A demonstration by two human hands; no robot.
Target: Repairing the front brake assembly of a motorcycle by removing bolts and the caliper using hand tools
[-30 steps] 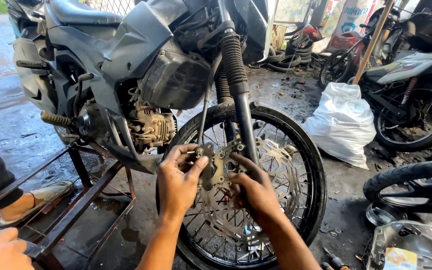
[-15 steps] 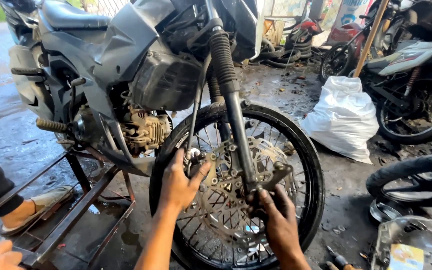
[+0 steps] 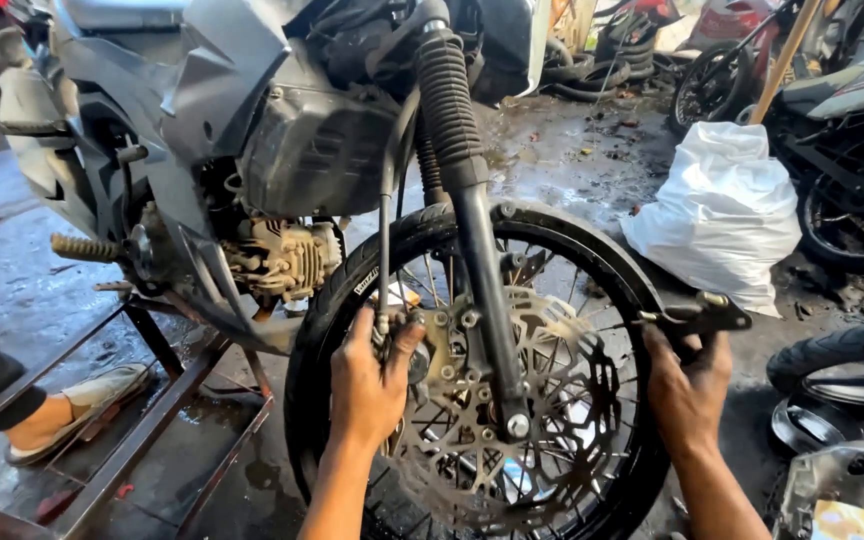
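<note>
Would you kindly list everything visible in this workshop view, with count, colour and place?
Motorcycle: one, grey and black, on a stand, centre left.
Front wheel: one, black tyre, centre.
Brake disc: one, silver, perforated, on the wheel.
Fork leg: one, black, across the disc.
Metal stand: one, rusty brown, lower left.
Plastic bag: one, white, on the floor, right.
Other motorcycles: at least two, partly seen, upper right.
Loose tyre: one, black, right edge.
Another person's foot: one, pale shoe, lower left.
Black part: one, held at the tyre's right edge.
Left hand: on the brake cable by the disc.
Right hand: holds the black part.
</note>
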